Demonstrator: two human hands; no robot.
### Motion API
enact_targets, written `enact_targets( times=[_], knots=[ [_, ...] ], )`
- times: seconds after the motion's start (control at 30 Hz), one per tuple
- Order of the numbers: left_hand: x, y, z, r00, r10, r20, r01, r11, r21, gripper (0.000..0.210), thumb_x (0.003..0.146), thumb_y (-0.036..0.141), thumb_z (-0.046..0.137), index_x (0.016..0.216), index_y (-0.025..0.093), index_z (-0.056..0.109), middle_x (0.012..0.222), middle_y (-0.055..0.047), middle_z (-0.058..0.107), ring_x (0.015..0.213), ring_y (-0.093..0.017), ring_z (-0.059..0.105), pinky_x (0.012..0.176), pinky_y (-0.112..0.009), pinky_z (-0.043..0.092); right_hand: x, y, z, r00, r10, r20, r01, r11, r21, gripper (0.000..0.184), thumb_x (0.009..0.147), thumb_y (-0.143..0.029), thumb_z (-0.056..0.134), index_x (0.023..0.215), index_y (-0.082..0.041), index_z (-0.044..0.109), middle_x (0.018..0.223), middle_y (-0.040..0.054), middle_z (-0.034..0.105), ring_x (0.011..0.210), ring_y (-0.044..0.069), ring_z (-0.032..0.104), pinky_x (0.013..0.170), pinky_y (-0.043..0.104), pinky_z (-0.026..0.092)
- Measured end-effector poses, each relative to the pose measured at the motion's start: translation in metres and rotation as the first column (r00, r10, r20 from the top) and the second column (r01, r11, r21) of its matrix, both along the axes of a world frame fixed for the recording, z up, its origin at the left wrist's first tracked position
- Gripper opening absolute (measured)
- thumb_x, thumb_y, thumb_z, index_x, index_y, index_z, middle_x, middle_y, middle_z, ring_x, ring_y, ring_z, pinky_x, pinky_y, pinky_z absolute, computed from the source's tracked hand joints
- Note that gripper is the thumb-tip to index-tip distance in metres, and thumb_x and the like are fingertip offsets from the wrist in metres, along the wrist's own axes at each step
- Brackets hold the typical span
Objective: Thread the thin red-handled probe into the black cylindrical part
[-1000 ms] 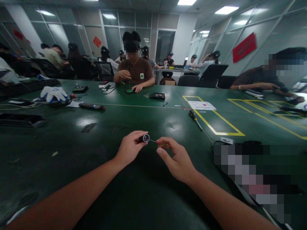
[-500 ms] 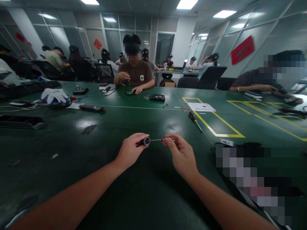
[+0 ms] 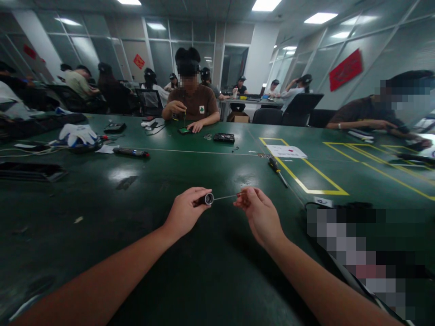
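Observation:
My left hand (image 3: 185,210) is closed around a small dark cylinder (image 3: 208,198) with a pale ring at its round, hollow-looking end, which faces right and toward me. Between the fingertips of my right hand (image 3: 260,215) is a small screwdriver (image 3: 226,197) with a thin metal shaft and a reddish handle end, most of the handle hidden by the fingers. The shaft points left, and its tip meets the cylinder's ringed end; whether it goes inside I cannot tell. Both hands are held above the green table (image 3: 190,280).
A yellow-and-black screwdriver (image 3: 277,172) lies beyond my right hand, near yellow tape (image 3: 322,185) and a white sheet (image 3: 287,151). Farther left are a black tool (image 3: 131,152) and white gloves (image 3: 77,136). Across the table a person (image 3: 193,102) works on a green board (image 3: 185,130).
My right hand has shifted slightly right, its fingers have changed position on the small screwdriver's handle, and the shaft now slopes a little. The left hand stays nearly still with the cylinder.

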State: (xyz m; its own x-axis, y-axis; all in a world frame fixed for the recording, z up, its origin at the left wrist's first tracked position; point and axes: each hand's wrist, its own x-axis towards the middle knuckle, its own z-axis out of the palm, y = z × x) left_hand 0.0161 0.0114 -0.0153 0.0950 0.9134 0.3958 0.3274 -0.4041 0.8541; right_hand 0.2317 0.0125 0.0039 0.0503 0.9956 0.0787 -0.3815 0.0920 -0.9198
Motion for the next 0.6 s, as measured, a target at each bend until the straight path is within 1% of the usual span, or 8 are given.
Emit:
enact_targets(
  times=[0.07,0.13,0.27,0.4,0.5,0.6],
  knots=[
    [0.0,0.0,0.0,1.0,0.004,-0.004,-0.004,1.0,-0.002,0.044,0.079,0.006,0.075,0.119,0.024,0.075,0.122,-0.006,0.07,0.11,-0.02,0.069,0.1,-0.041,0.058,-0.001,-0.002,-0.003,0.994,-0.024,0.108,0.017,0.998,0.068,0.029,0.088,-0.05,0.072,0.095,-0.022,0.07,0.087,0.0013,0.07,0.079,0.017,0.065,0.081,0.035,0.054],
    [0.0,0.0,-0.001,1.0,0.004,-0.001,-0.004,1.0,0.004,0.045,0.079,0.006,0.075,0.119,0.024,0.075,0.122,-0.006,0.07,0.109,-0.02,0.069,0.099,-0.041,0.058,-0.002,-0.002,-0.006,0.982,-0.029,0.189,0.009,0.994,0.107,0.03,0.09,-0.051,0.069,0.099,-0.023,0.069,0.089,0.0015,0.07,0.082,0.018,0.067,0.084,0.037,0.054],
    [-0.001,0.001,-0.004,1.0,-0.008,-0.001,0.008,1.0,0.015,0.044,0.08,0.007,0.075,0.12,0.025,0.074,0.123,-0.006,0.069,0.11,-0.021,0.068,0.099,-0.04,0.058,-0.001,-0.003,-0.008,0.959,-0.043,0.281,-0.001,0.988,0.155,0.028,0.094,-0.049,0.065,0.101,-0.023,0.067,0.091,0.002,0.069,0.085,0.019,0.067,0.086,0.039,0.054],
    [-0.001,0.001,-0.004,1.0,-0.003,-0.002,0.003,1.0,0.01,0.045,0.079,0.007,0.076,0.12,0.025,0.074,0.123,-0.005,0.069,0.11,-0.02,0.068,0.1,-0.04,0.058,-0.001,-0.006,-0.005,0.924,-0.056,0.377,-0.023,0.979,0.203,0.026,0.097,-0.048,0.06,0.103,-0.023,0.064,0.092,0.0027,0.069,0.086,0.02,0.067,0.086,0.04,0.053],
    [-0.001,0.001,-0.003,1.0,0.01,-0.01,-0.01,1.0,0.005,0.045,0.079,0.006,0.076,0.12,0.025,0.074,0.121,-0.005,0.07,0.11,-0.02,0.068,0.1,-0.04,0.057,-0.001,-0.009,-0.001,0.882,-0.062,0.467,-0.056,0.971,0.233,0.023,0.1,-0.045,0.057,0.106,-0.023,0.063,0.088,0.002,0.069,0.082,0.019,0.066,0.081,0.037,0.053],
    [-0.001,0.001,-0.004,1.0,0.01,0.0,-0.01,1.0,0.007,0.046,0.078,0.006,0.077,0.12,0.025,0.074,0.122,-0.005,0.07,0.109,-0.02,0.069,0.099,-0.039,0.058,0.0,-0.012,0.001,0.848,-0.077,0.525,-0.078,0.96,0.268,0.021,0.101,-0.043,0.054,0.109,-0.024,0.061,0.079,-0.0005,0.065,0.071,0.017,0.061,0.071,0.034,0.05]
  ],
)
